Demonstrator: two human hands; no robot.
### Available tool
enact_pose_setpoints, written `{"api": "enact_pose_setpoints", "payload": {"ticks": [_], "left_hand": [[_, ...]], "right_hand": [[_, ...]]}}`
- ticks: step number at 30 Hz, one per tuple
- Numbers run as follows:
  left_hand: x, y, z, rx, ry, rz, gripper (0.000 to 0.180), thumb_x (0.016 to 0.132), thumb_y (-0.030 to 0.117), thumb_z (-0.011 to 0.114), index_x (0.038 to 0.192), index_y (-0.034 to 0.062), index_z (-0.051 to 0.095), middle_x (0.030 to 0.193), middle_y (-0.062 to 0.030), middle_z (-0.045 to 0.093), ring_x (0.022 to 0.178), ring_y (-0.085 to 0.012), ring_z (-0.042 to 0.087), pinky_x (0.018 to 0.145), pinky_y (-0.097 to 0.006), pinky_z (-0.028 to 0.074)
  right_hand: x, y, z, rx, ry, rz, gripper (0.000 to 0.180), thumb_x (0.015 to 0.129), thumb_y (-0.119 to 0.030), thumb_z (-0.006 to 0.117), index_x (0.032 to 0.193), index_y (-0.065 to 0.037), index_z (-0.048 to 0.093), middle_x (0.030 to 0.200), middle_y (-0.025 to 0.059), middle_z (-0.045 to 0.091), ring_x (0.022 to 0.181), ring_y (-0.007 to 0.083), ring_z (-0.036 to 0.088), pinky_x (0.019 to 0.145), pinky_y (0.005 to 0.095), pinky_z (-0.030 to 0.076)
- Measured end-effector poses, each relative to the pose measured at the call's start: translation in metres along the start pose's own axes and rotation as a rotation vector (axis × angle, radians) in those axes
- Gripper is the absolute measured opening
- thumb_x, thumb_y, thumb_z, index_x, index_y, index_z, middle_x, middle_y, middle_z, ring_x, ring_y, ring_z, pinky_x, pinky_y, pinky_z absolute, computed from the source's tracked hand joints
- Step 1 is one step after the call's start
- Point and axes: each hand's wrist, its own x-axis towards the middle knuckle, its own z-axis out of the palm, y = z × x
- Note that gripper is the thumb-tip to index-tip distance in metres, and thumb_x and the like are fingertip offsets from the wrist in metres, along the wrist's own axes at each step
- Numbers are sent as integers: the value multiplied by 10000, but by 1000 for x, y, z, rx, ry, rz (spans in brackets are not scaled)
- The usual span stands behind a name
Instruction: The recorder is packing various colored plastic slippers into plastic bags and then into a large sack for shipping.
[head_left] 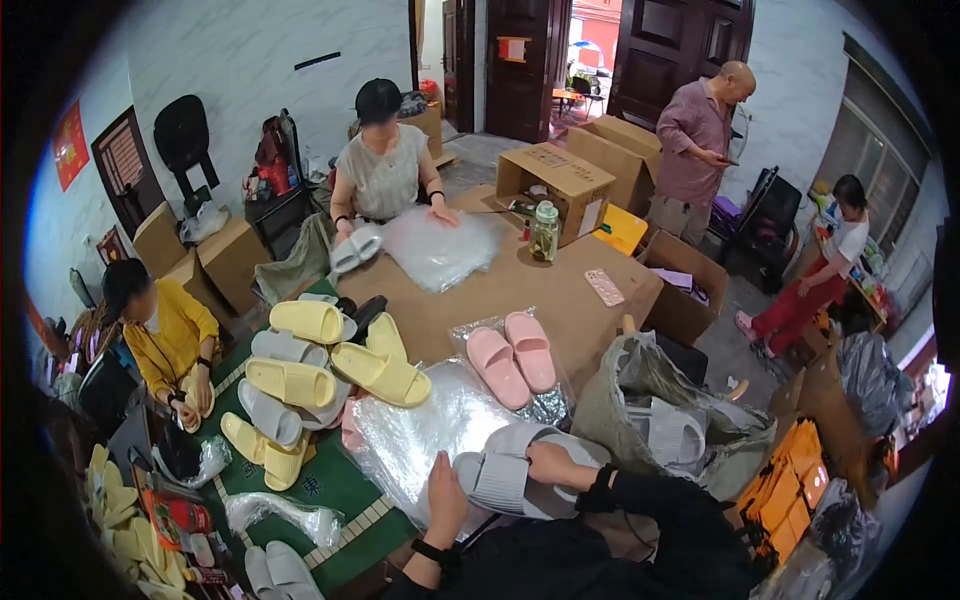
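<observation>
My right hand (550, 464) grips a pair of grey slippers (497, 484), its fingers down in the foot openings. At the left of the slippers' toe end, my left hand (446, 498) is upright with its fingers together, pinching the edge of a clear plastic bag (415, 432); the fingertips are small, and the hold is partly hidden. That bag lies flat with others on the table under the slippers. Just beyond, a pair of pink slippers (511, 360) rests on another clear bag.
Yellow slippers (290, 383) and grey ones pile up on the green mat (350, 480) at left. A woven sack (610, 390) holds grey slippers at right. Cartons (555, 180), a jar (545, 232) and a phone (603, 288) sit farther off. Across the table, a person (385, 170) handles a slipper and bags.
</observation>
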Motion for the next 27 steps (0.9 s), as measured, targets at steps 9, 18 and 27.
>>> {"api": "enact_pose_setpoints", "payload": {"ticks": [9, 18, 27], "left_hand": [[-7, 18, 20, 403, -233, 236, 423, 862, 167, 430, 1269, 53, 419, 1367, -182, 317, 1267, -428, 218, 1017, -599, 87], [2, 37, 12, 505, -168, 290, 412, 889, 149, 386, 1286, 38, 395, 1372, -163, 331, 1282, -428, 200, 1019, -597, 80], [-3, 37, 5, 579, -172, 504, 430, 854, 147, 438, 1270, 40, 417, 1364, -143, 353, 1268, -423, 239, 1010, -617, 84]], "right_hand": [[-8, -30, 20, 9, 155, -183, 139, 670, -113, 548, 723, 4, 601, 829, 165, 579, 798, 338, 561, 682, 432, 465], [32, -54, 68, 229, 392, -165, 222, 747, -214, 551, 833, -13, 584, 851, 165, 565, 829, 341, 555, 661, 411, 467], [38, -53, 94, 171, 734, -388, 243, 726, -153, 535, 875, 39, 553, 911, 215, 554, 857, 372, 546, 707, 429, 462]]}}
